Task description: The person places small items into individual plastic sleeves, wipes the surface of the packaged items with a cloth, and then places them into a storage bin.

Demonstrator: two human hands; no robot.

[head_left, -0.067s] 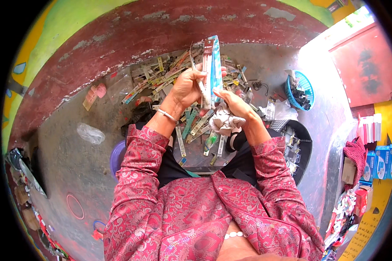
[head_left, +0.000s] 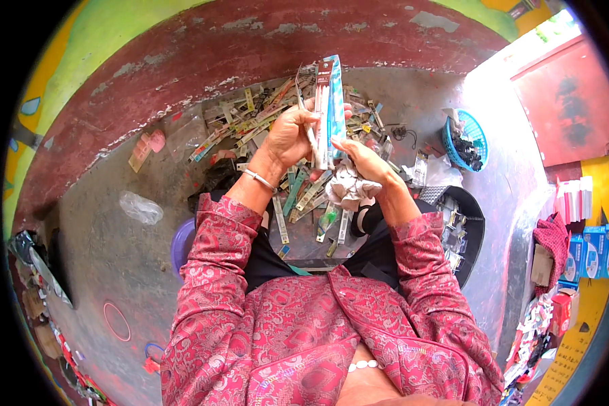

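Long, narrow packets (head_left: 323, 101) with a brown top and pale sticks inside stand upright in my left hand (head_left: 291, 137), whose fingers and thumb wrap round them. A blue-and-white strip packet (head_left: 335, 95) rises along their right side. My right hand (head_left: 367, 162) has its thumb against the lower part of the blue packet. A crumpled greyish-white cloth (head_left: 350, 187) is bunched in its other fingers, which are mostly hidden. Below and beyond both hands, a loose pile of similar long, thin packets (head_left: 247, 125) covers the floor between my legs and the wall.
To the right stand a blue plastic basket (head_left: 477, 125) holding dark material and a black tub (head_left: 478, 230) with small packets. A purple basin (head_left: 181, 247) sits by my left leg. Blue boxes (head_left: 594, 252) are stacked at the far right. A clear plastic bag (head_left: 141, 208) lies left.
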